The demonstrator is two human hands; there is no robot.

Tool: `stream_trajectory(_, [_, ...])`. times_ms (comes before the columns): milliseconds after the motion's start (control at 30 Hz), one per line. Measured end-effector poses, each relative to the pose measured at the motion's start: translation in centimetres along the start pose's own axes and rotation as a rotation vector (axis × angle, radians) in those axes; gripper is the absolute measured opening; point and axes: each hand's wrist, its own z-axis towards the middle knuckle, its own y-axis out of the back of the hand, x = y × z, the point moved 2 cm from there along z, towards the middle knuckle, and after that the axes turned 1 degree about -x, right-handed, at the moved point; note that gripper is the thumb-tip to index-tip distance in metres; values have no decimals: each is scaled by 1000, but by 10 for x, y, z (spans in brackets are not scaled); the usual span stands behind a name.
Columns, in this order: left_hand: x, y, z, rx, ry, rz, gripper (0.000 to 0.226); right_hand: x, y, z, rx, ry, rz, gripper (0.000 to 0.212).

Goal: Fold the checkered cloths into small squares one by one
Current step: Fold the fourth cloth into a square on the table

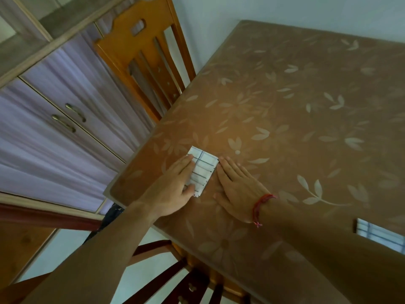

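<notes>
A small folded white cloth with blue check lines (203, 166) lies near the table's left corner. My left hand (175, 185) lies flat on its left half, fingers straight, pressing it down. My right hand (236, 185) rests flat on the table just right of the cloth, its fingertips touching the cloth's right edge. A red thread band circles my right wrist. Another checkered cloth (381, 236) lies at the right edge of the view, partly cut off.
The table wears a brown cover with a pale leaf pattern (295, 106). One orange wooden chair (149, 62) stands at the table's far left side, another (197, 279) at the near side. A cupboard with lilac doors (54, 128) fills the left.
</notes>
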Motion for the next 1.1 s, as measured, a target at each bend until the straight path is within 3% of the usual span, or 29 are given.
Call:
stream_trajectory(100, [-1, 25, 13, -123, 241, -402, 27, 15, 26, 1, -274, -87, 580, 48])
stream_trajectory(167, [6, 37, 20, -268, 437, -534, 20, 18, 34, 0, -348, -375, 929, 26])
stream_trajectory(267, [11, 43, 25, -307, 628, -873, 16, 25, 32, 1, -333, -787, 1702, 27])
stream_trajectory(300, [9, 43, 26, -284, 654, -954, 17, 29, 33, -1, -336, -855, 1827, 29])
stream_trajectory(367, [3, 43, 27, -223, 674, -1017, 22, 38, 35, -4, -318, -874, 1911, 32])
stream_trajectory(467, [0, 41, 28, -198, 679, -1060, 25, 50, 41, -3, -293, -843, 2006, 21])
stream_trajectory(600, [-1, 41, 26, -194, 662, -1077, 24, 54, 43, 1, -294, -921, 2086, 35])
stream_trajectory(1100, [-1, 44, 23, -148, 604, -1012, 25, 58, 39, 7, -297, -914, 2086, 32])
